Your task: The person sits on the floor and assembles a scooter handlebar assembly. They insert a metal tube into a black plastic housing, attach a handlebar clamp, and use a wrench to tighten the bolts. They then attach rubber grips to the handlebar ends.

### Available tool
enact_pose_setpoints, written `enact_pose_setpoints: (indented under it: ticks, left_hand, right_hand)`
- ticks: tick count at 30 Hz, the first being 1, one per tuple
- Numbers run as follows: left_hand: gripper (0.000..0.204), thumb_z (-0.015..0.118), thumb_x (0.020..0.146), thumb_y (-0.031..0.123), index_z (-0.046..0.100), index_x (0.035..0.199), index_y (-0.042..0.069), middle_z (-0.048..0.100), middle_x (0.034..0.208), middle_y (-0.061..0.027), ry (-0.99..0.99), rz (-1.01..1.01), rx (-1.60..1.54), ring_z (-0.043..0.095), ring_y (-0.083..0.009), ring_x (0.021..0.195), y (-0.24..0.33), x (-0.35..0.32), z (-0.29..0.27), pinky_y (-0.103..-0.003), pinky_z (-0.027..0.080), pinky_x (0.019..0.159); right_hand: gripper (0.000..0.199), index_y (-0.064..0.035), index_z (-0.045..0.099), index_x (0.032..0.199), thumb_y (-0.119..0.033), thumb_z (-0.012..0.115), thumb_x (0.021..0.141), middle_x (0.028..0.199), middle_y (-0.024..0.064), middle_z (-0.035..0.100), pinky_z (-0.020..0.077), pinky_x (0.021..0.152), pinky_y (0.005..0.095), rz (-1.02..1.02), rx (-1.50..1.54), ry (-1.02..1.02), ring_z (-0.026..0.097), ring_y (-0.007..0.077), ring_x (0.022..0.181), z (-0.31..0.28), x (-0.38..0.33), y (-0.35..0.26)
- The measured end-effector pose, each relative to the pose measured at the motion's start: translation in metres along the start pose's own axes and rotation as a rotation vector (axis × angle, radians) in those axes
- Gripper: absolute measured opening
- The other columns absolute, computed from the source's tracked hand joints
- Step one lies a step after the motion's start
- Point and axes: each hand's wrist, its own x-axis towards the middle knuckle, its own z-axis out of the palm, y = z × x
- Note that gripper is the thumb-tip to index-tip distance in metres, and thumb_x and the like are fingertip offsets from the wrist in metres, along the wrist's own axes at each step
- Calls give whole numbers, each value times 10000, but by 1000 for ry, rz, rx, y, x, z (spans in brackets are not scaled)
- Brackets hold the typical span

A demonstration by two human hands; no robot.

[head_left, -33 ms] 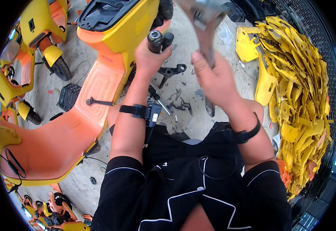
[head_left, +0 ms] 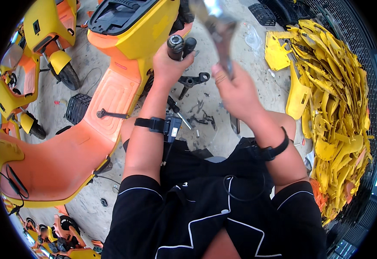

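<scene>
My left hand is closed around a black tube with a round metal end that faces up. A second dark cylinder stands close beside it, against my thumb; whether I grip this one too I cannot tell. In my right hand is a large adjustable wrench, held up by its handle. Its head is smeared by motion, to the right of the tube and apart from it. The handle's end sticks out below my fist. On the floor between my arms lies a black fork clamp with a short stem.
An orange and yellow scooter body lies at my left, with another wrench on its footboard. A rod-like part and scattered bolts lie before me. Yellow plastic panels are heaped at right. More scooters stand far left.
My right hand and the wrench have shifted slightly to the left, and the wrench's head has swung left. My left hand and the tube stay nearly in place.
</scene>
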Motion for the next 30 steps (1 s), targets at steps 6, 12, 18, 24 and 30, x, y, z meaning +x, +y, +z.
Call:
enact_pose_setpoints:
  ticks: [6,12,18,24,30]
  left_hand:
    - [444,851,740,84,636,1122,11,692,998,-21,42,55,-58,639,-91,900,-19,1,1,-266,521,815]
    - [560,800,749,7,608,1275,13,681,1068,-15,24,-11,69,624,-88,943,0,-4,-8,-267,516,880]
    - [441,860,738,111,628,1097,4,672,1001,-23,76,36,98,625,-103,895,-14,2,-6,-280,519,806]
    - [439,852,744,119,627,1104,6,666,987,-24,128,39,110,618,-108,891,-7,0,-17,-287,516,798]
    - [456,859,728,115,634,1109,5,659,977,-20,70,19,146,617,-103,890,-29,-3,-7,-285,522,792]
  right_hand:
    - [326,4,600,973,-318,578,1017,716,65,550,448,660,358,212,64,-167,497,163,686,-6,4,-10]
    - [334,-1,589,1054,-334,590,1021,751,41,557,443,666,316,15,261,-76,498,128,719,-19,-6,-38]
    - [324,-10,596,1029,-333,598,1017,736,44,567,446,653,328,231,-42,-119,505,130,696,12,-14,15]
    - [265,-20,579,981,-279,623,1014,719,-16,506,421,632,286,58,265,-120,469,85,690,-25,-11,-45]
    - [320,-6,589,1002,-325,589,1029,747,6,567,432,628,287,-9,6,48,496,100,683,4,-15,4]
